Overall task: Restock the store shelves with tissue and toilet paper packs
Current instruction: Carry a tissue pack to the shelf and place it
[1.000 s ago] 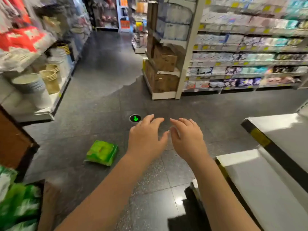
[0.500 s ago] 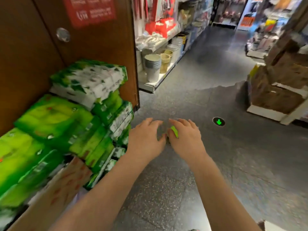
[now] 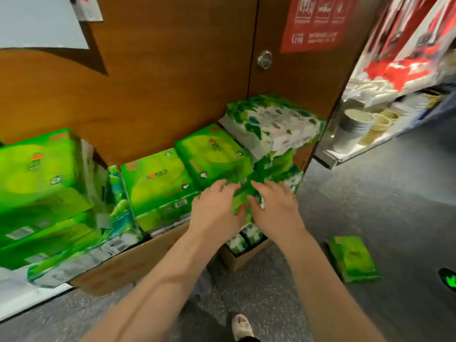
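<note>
Green tissue packs [image 3: 158,186] are stacked in a cardboard box [image 3: 128,265] against a wooden door. A white-and-green toilet paper pack [image 3: 271,122] lies on top at the right. My left hand [image 3: 217,211] and my right hand [image 3: 274,206] are side by side, fingers spread and nearly straight, over a dark green pack [image 3: 246,191] at the right end of the stack. Whether the fingertips touch it is unclear because of blur. Neither hand holds anything. One single green pack [image 3: 352,259] lies on the floor to the right.
The wooden door [image 3: 172,82] with a metal knob [image 3: 264,60] stands behind the stack. A low shelf with paper cups [image 3: 357,129] runs along the right. My shoe [image 3: 241,327] is on the grey floor below; a green arrow sticker [image 3: 450,280] marks the floor far right.
The view has swung left from the aisle to the stacked packs. Both hands, earlier out over the floor, now reach over the right end of the stack.
</note>
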